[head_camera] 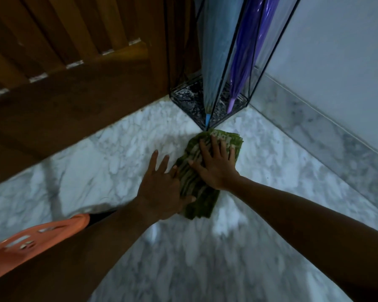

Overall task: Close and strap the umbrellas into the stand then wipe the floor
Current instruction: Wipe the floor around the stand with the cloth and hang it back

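Cloth (191, 182): green, pale lettering unreadable.
My right hand (216, 165): spread flat on it.
My left hand (162, 188): spread, thumb on cloth.
Ahead: stand (190, 101) corner meets cloth.

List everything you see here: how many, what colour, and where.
stand: one, black wire, room corner
blue umbrella: one, light blue, closed in stand
purple umbrella: one, purple, closed in stand, right of blue
floor: one, grey-white marble, underfoot
cloth: one, green striped, floor before stand
door: one, brown wood, left
basket: one, orange, lower left
wall: one, white, right
left hand: one, flat on cloth's left edge
right hand: one, flat on cloth
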`<control>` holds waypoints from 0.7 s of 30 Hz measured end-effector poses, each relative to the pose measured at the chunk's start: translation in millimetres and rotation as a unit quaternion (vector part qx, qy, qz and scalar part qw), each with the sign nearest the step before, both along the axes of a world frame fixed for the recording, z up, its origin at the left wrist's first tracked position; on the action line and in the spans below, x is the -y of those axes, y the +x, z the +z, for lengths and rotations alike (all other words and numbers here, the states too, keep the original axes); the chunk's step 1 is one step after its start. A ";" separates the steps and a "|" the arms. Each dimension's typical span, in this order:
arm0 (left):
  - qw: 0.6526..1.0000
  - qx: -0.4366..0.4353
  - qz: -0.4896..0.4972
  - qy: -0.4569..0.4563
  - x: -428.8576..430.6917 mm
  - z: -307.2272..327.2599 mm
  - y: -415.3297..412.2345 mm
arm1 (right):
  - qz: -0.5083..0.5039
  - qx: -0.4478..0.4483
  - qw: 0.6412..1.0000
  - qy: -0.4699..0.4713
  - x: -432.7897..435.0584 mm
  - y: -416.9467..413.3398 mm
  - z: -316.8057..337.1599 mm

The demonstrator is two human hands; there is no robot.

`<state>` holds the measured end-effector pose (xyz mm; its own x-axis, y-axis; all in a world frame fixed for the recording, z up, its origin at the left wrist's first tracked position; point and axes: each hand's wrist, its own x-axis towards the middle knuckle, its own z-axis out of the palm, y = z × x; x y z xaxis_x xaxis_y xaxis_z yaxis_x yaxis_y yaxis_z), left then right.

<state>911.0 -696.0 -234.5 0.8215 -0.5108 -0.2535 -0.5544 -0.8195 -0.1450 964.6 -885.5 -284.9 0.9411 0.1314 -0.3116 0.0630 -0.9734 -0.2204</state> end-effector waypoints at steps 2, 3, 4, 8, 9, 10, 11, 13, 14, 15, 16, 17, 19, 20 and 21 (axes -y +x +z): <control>0.999 -0.006 0.008 0.051 -8.7 0.7 3.1 | -0.008 -0.017 1.000 0.015 -10.8 -0.7 0.1; 0.998 -0.012 0.016 0.064 -12.6 0.7 5.5 | -0.015 -0.026 0.999 0.020 -16.3 -0.4 0.5; 0.997 -0.022 0.029 0.067 -16.9 0.5 8.7 | -0.024 -0.034 0.999 0.023 -21.7 0.0 1.1; 0.990 -0.072 0.087 0.086 -36.1 0.4 26.0 | -0.044 -0.026 0.999 0.007 -42.0 -3.2 1.4; 0.988 -0.076 0.093 0.094 -42.1 0.8 31.0 | -0.042 -0.019 0.999 -0.001 -47.3 -5.0 1.1; 0.987 -0.077 0.095 0.101 -48.5 0.9 36.4 | -0.039 -0.013 0.999 -0.008 -52.9 -6.2 0.5; 0.986 -0.080 0.096 0.108 -55.2 1.2 41.5 | -0.037 -0.007 0.999 -0.012 -59.2 -6.5 0.0; 0.983 -0.091 0.103 0.121 -68.9 0.9 51.6 | -0.042 0.000 0.999 -0.006 -72.1 -3.7 -1.1; 0.982 -0.096 0.108 0.118 -75.8 -0.1 56.4 | -0.045 0.004 0.999 0.002 -78.4 -0.4 -2.4; 0.982 -0.100 0.115 0.110 -81.9 -0.7 60.2 | -0.046 0.010 0.999 0.010 -84.2 3.9 -4.1; 0.982 -0.103 0.122 0.099 -87.8 -2.0 64.0 | -0.046 0.018 0.999 0.015 -89.2 9.4 -5.7; 0.982 -0.108 0.131 0.087 -93.3 -3.3 67.8 | -0.043 0.024 0.999 0.018 -93.8 16.2 -7.9; 0.979 -0.119 0.153 0.058 -103.1 -3.8 76.3 | -0.036 0.030 0.999 0.016 -102.1 33.5 -11.5; 0.978 -0.122 0.167 0.037 -107.3 -4.7 81.2 | -0.032 0.030 0.999 0.015 -106.6 42.9 -13.2; 0.976 -0.124 0.181 0.012 -110.9 -5.2 85.7 | -0.027 0.032 0.999 0.013 -111.0 52.0 -14.0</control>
<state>996.6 -585.1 -239.7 0.8584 -0.1898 -0.4765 -0.2498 -0.9661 -0.0652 1016.6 -774.6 -299.0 0.9648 0.0870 -0.2482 0.0248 -0.9696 -0.2434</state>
